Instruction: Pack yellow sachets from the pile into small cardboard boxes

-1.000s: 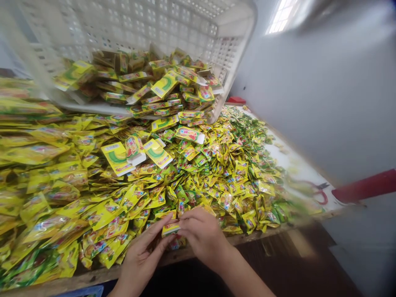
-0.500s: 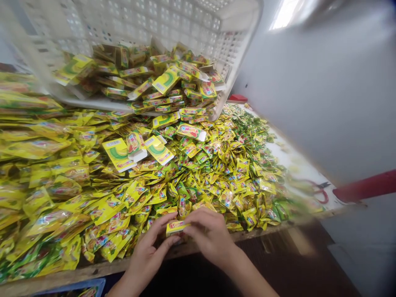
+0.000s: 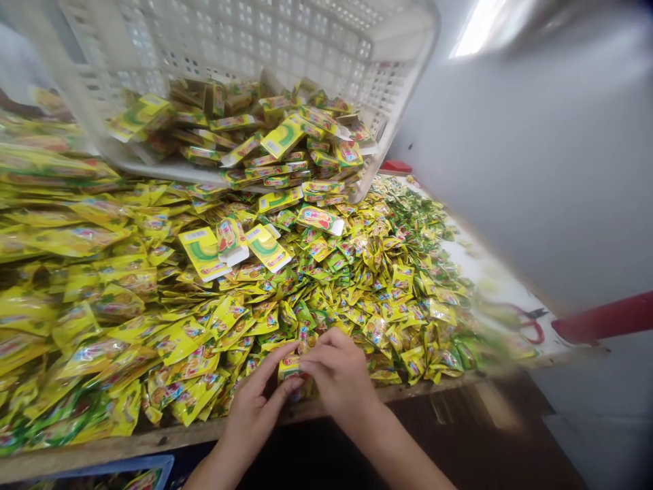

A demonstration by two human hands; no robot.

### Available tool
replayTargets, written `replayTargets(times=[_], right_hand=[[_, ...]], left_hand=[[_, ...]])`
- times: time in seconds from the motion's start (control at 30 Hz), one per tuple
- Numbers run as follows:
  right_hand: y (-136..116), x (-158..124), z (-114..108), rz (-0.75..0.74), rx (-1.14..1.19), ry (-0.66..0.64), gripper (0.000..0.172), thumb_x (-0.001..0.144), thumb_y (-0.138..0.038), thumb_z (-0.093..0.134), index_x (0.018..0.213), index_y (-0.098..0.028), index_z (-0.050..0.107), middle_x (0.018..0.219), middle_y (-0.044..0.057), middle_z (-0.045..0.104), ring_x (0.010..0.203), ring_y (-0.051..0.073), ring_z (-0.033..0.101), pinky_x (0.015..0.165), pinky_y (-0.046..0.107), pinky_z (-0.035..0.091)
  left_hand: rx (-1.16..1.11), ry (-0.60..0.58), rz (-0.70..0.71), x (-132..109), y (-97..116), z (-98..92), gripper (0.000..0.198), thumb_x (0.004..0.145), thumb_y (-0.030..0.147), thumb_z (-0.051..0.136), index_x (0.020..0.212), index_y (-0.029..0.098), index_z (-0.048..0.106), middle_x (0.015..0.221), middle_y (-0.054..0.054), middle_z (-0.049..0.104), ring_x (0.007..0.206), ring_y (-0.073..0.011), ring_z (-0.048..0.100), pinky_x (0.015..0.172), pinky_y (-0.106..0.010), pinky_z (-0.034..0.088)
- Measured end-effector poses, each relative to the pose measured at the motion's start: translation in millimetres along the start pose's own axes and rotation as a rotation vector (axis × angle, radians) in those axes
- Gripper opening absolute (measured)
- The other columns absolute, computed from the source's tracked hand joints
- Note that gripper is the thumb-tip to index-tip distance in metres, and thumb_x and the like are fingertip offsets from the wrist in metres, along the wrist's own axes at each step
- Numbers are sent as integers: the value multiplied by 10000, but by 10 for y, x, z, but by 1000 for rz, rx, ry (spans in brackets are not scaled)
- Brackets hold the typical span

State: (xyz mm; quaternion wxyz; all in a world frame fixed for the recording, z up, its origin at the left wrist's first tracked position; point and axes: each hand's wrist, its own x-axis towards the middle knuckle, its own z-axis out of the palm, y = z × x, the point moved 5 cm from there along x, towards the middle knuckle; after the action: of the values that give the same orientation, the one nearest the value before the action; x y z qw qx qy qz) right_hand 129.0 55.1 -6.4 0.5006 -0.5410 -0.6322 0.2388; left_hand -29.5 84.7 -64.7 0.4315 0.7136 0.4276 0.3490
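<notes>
Near the table's front edge, a small yellow candy box (image 3: 288,368) is held between both hands. My left hand (image 3: 260,398) grips its left side, thumb below and fingers above. Over the box's right end, the fingers of my right hand (image 3: 341,381) are pinched, and they hide that end. Small yellow and green candy packets (image 3: 352,292) are heaped just beyond the hands. Several more boxes of the same kind, such as a yellow one with a green curve (image 3: 267,248), lie on the heap.
A white plastic basket (image 3: 224,178) lies tipped on its side with many boxes in it. Red-handled scissors (image 3: 533,327) rest on the white tabletop at right, close to a red pole (image 3: 602,318). A blue crate (image 3: 163,469) stands below the front edge at left.
My right hand has shifted slightly up and left and covers more of the box. My left hand keeps its hold. The whole view has shifted slightly.
</notes>
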Motion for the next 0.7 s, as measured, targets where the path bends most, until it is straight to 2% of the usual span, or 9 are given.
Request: replayTargets(times=[0.1,0.2,0.3,0.4,0.57,0.7], right_hand=[[-13,-47,27,16,5,48,164,833,-97,664,865,-240,738,798,13,607,755,147,591,716,262,478],[-38,-84,40,-31,-2,31,162,843,-86,637,845,-226,719,815,20,612,780,153,589,729,270,482],[-28,-121,27,-53,14,30,146,828,-88,650,810,-219,711,808,17,592,758,149,576,698,264,481],[4,-135,-1,-22,31,31,151,818,-82,650,833,-220,710,825,15,584,772,147,581,705,262,481],[48,-26,-59,64,19,-13,231,735,-28,689,868,-216,705,783,-4,609,689,135,580,634,240,463],[33,164,-141,43,-14,-27,119,790,-94,679,785,-212,697,736,-8,625,683,140,577,635,245,444]], left_hand=[[-84,17,19,-1,70,15,361,895,309,596,1254,280,574,1266,-59,642,1190,-224,583,1034,-387,462],[-122,33,67,-10,118,4,233,889,282,605,1108,252,679,1175,-66,687,1140,-234,609,1013,-386,478],[-95,46,114,-30,106,-12,197,867,258,633,1041,258,725,1115,-60,718,1086,-239,639,983,-382,500],[-43,36,111,-48,63,1,231,868,259,628,1080,290,715,1106,-36,730,1062,-225,657,972,-359,507],[-15,83,-8,-53,-19,4,461,850,315,643,1300,296,545,1312,-55,616,1207,-246,578,1014,-377,475],[-47,33,-31,-70,-11,33,454,839,318,656,1277,298,536,1284,-55,623,1189,-244,585,1013,-377,469]])
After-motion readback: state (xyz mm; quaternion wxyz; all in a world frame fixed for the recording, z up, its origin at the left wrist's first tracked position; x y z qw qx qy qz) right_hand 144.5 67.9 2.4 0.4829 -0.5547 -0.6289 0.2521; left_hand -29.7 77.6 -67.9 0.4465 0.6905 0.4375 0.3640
